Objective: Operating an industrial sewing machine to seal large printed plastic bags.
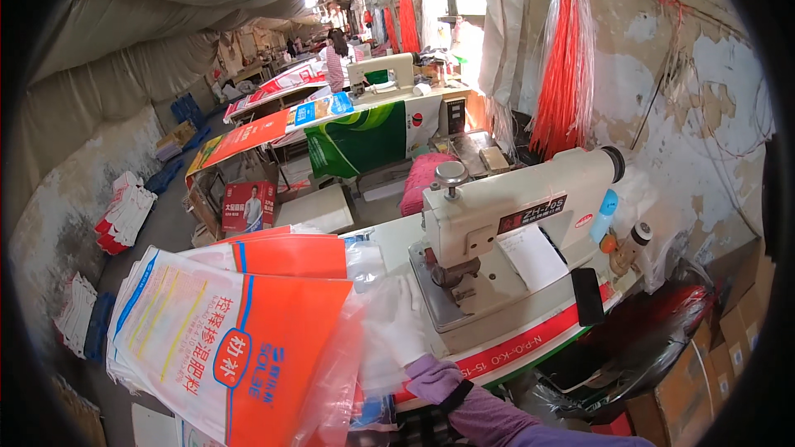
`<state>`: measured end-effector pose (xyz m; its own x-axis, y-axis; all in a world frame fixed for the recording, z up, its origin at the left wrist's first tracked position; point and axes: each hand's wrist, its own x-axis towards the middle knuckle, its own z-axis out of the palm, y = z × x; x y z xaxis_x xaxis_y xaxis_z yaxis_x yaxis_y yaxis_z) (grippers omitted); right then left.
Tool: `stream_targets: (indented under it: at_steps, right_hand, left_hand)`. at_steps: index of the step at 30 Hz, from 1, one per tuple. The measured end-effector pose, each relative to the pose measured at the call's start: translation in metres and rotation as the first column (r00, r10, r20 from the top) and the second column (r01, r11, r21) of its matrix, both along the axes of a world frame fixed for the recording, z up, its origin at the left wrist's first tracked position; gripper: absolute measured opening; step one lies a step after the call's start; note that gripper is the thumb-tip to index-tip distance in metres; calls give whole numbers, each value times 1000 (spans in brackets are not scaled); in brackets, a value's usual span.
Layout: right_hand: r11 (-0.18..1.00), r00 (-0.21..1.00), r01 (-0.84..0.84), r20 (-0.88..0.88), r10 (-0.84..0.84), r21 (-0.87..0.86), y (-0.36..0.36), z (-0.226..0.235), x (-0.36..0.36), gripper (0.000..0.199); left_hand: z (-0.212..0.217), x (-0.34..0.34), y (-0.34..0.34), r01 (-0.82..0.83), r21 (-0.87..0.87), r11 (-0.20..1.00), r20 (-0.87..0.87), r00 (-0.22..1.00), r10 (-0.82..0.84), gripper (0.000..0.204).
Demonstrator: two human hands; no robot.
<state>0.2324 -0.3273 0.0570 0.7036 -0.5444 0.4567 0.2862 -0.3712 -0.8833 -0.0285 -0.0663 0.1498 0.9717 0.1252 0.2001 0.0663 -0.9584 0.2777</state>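
My right hand (401, 327), in a white glove with a purple sleeve, reaches in from the lower right. It lies at the edge of the clear plastic liner (335, 372) of a printed sack, its fingers looking stretched out, though pale plastic blurs their outline. The orange and white sack (290, 339) tops a fanned stack of similar sacks on my left. Just beyond the hand stands a cream sewing machine (497, 207), its needle end facing the stack. My left hand is not in view.
On the machine's bed lies a white paper pad (532, 257), with a black phone (588, 296) beside it. A blue-capped bottle (609, 207) and thread cone (633, 248) stand at right. Cardboard boxes (687, 381) crowd the lower right. Farther off, a person (335, 62) is near another sewing machine (385, 73).
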Motion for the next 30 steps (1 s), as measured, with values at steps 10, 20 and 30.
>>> stream_targets:
  at_steps: [10, 20, 30]
  right_hand:
    - [492, 789, -454, -79, 609, -743, -11, -50, 26, 15]
    - [447, 885, -413, -234, 402, -793, -8, 45, 31, 23]
    - [-110, 274, -672, -384, 882, -733, 117, 82, -169, 31]
  left_hand:
    - [-10, 6, 24, -80, -105, 991, -84, 994, 72, 9]
    - [-66, -47, 51, 296, 167, 941, -92, 954, -284, 38]
    - [40, 196, 319, 46, -539, 841, 670, 629, 395, 56]
